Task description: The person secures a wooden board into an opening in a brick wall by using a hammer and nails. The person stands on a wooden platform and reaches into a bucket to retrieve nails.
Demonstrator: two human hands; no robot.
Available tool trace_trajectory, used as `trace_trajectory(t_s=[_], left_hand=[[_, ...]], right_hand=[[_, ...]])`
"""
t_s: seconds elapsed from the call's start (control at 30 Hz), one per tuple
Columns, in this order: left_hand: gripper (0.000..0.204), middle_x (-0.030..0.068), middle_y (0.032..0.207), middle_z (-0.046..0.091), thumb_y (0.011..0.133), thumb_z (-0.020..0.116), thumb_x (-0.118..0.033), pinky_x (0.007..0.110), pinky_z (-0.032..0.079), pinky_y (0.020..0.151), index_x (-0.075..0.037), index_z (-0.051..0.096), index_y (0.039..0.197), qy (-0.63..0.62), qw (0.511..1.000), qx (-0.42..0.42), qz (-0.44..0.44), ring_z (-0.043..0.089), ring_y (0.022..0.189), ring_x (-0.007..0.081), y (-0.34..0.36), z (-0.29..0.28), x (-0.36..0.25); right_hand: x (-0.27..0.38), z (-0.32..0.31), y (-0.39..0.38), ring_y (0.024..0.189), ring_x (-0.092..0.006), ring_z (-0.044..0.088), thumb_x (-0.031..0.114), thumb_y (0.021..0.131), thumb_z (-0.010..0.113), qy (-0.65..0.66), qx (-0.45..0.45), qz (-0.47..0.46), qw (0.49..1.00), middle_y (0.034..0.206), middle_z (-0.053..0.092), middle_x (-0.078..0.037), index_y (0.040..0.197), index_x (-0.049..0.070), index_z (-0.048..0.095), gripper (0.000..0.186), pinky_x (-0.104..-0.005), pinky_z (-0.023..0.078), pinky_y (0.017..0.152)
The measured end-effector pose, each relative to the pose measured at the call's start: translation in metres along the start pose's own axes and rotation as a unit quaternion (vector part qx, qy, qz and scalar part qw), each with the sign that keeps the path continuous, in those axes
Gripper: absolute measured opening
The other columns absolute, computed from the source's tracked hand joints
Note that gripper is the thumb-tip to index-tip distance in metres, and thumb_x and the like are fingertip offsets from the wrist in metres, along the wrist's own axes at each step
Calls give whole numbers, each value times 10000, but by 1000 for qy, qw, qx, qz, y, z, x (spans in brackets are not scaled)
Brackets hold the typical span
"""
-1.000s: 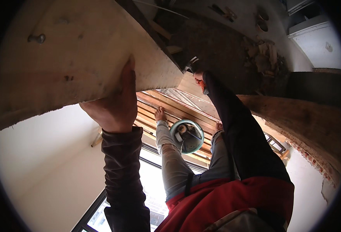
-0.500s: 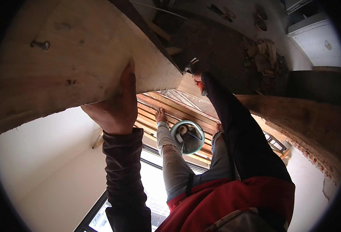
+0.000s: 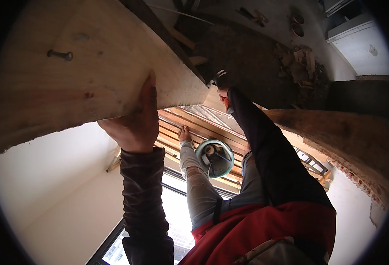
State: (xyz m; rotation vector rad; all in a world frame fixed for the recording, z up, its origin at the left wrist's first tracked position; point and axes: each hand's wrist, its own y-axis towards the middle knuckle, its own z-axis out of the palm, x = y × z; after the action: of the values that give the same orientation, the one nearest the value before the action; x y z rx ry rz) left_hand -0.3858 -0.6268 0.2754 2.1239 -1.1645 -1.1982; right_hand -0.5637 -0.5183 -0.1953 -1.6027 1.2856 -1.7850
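Note:
My left hand grips the lower, rough edge of a large pale wooden board, its thumb lying on the face. A bolt-like metal piece sticks out of that face at the upper left. My right hand is closed on the orange-and-black handle of a claw hammer. The hammer's metal head is at the board's right corner, either touching it or very close; I cannot tell which.
My bare feet are on wooden slats, with a green-rimmed bucket between my legs. A curved timber runs along the right. Broken debris lies on the dark surface above it. A bright window shows at the bottom, beside white walls.
The board, my left hand on it and the bolt-like piece have shifted slightly down and rightward in view. The hammer and my right hand have shifted a little down and leftward.

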Motion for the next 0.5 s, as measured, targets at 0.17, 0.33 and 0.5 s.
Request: trace_trajectory(t_s=[0.17,0.33,0.5], left_hand=[[496,170,969,660,710,840,-205,401,516,758,17,592,1078,63,998,30,5,663,832,356,-4,-10,1],[751,318,1262,479,699,828,-294,533,436,910,33,451,1260,58,996,13,-70,485,1156,499,-9,-11,-3],[1100,388,1459,174,694,816,-337,553,257,1098,67,129,1452,56,996,44,-53,194,1357,559,-1,-47,-24]], right_hand=[[-9,28,-47,397,-259,526,165,942,448,110,-110,6,988,533,511,-124,784,44,483,202,-441,426,368],[-11,56,-197,484,-281,616,217,875,537,207,-237,-56,948,732,618,-132,991,45,570,211,-430,521,434],[-22,68,-337,396,-126,452,151,911,541,115,-333,-309,883,609,446,-20,975,71,468,126,-295,387,349]])
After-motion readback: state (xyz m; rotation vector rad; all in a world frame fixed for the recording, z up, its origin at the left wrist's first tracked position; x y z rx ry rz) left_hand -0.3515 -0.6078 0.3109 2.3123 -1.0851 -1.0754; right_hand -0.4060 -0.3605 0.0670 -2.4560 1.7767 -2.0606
